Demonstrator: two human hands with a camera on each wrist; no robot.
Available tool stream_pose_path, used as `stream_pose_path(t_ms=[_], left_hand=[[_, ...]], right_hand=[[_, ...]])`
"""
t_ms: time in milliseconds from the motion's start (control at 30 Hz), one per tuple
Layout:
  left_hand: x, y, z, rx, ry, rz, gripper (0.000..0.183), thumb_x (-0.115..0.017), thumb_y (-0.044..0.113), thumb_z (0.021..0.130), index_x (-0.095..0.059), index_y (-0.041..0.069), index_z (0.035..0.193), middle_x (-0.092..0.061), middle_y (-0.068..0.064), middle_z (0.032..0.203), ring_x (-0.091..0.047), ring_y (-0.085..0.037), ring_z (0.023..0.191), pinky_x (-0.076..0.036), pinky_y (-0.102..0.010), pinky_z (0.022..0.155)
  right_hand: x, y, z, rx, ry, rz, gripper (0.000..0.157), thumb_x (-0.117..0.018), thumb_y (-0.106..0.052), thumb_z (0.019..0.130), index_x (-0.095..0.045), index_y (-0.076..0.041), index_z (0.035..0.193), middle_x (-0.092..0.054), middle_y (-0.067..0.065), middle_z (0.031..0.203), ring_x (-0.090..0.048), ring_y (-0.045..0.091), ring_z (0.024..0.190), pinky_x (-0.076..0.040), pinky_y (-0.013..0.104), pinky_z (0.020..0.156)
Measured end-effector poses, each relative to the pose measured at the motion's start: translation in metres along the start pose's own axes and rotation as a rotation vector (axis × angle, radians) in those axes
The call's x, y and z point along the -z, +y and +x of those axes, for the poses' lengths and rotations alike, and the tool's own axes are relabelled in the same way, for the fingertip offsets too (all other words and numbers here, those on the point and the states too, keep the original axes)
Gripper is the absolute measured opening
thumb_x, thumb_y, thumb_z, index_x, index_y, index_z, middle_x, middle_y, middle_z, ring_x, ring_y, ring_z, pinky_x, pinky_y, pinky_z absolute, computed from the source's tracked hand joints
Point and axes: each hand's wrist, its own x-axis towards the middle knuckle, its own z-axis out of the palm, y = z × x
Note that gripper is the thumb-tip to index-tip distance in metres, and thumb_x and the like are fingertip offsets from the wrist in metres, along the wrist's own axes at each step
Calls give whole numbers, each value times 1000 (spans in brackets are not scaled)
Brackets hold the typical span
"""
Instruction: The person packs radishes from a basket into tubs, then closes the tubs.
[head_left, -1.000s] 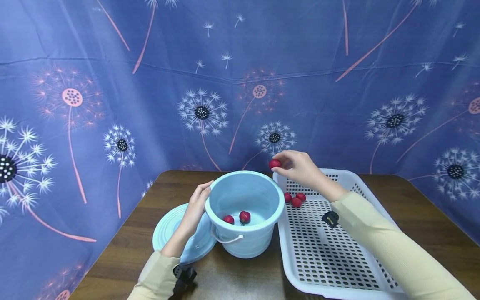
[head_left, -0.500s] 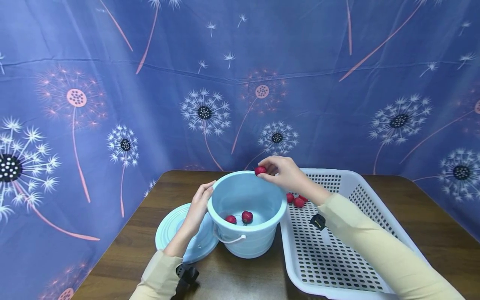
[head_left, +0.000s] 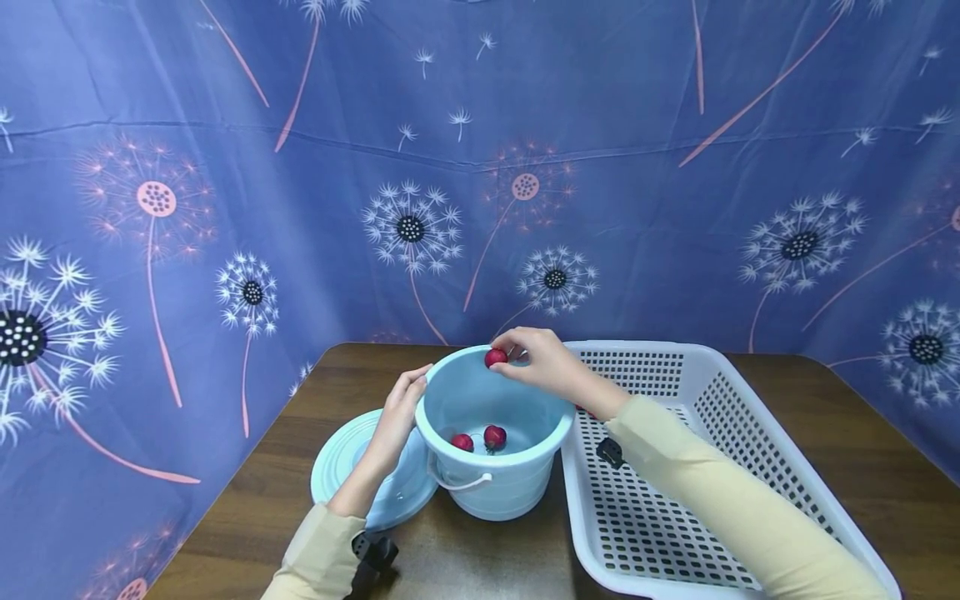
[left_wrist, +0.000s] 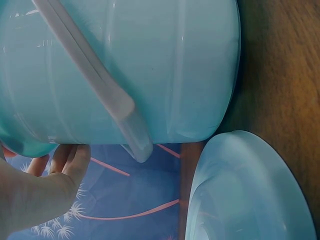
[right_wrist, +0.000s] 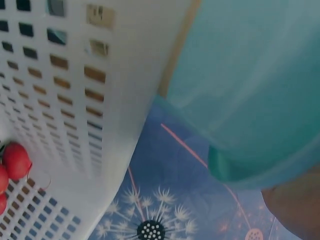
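Radish [head_left: 496, 357] in the head view is pinched by the right hand [head_left: 536, 360] over the blue bucket [head_left: 498, 493]. Left wrist: the left hand [left_wrist: 39, 194] touches the bucket, fingers loose. Right wrist: other radishes [right_wrist: 16, 161] lie in the white basket [right_wrist: 131, 70].

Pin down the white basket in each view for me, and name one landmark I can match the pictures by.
Head: the white basket is right of centre, running down to the bottom edge.
Left wrist: not in this picture.
Right wrist: the white basket fills much of the left side.
Shared landmark: the blue bucket, at centre in head, across the upper left in left wrist, upper right in right wrist.
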Motion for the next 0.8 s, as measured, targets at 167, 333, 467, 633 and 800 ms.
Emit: stream_pose_path(t_ms=[167, 333, 467, 633, 800], left_hand=[[1, 0, 0, -2, 2, -4, 42, -37, 33, 101, -44, 10, 134, -40, -7, 145, -43, -27, 129, -37, -50, 103], [0, 1, -1, 4, -1, 0, 41, -37, 34, 101, -43, 11, 135, -41, -8, 144, -45, -28, 127, -38, -50, 102], [-1, 1, -2, -1, 4, 4, 42, -37, 34, 101, -44, 10, 134, -42, -8, 144, -45, -28, 127, -38, -50, 102], [-1, 1, -1, -3, 6, 4, 41, -37, 33, 101, -44, 10, 134, -42, -8, 144, -45, -27, 126, -40, -48, 101], [-1, 1, 0, -6, 10, 9, 41, -37, 34, 101, -45, 11, 134, -43, -8, 143, -45, -28, 126, -39, -50, 101]], right_hand=[[-8, -3, 5, 22, -24, -5, 28, -71, -19, 84, -67, -5, 107, -68, 5, 93, -64, 18, 86, -54, 34, 78], [-15, -4, 10, 30, -52, -33, 25, -70, -17, 84, -67, -6, 105, -67, 4, 91, -63, 18, 85, -53, 31, 76], [-20, -4, 12, 28, -96, -54, 23, -69, -18, 85, -66, -7, 105, -66, 3, 92, -63, 17, 85, -53, 27, 73], [-27, -5, 14, 40, -135, -52, 24, -69, -19, 85, -66, -7, 106, -65, 4, 93, -63, 20, 86, -53, 30, 74], [-32, -3, 16, 38, -151, -45, 25, -69, -17, 85, -65, -6, 107, -65, 5, 95, -63, 23, 89, -54, 35, 78]])
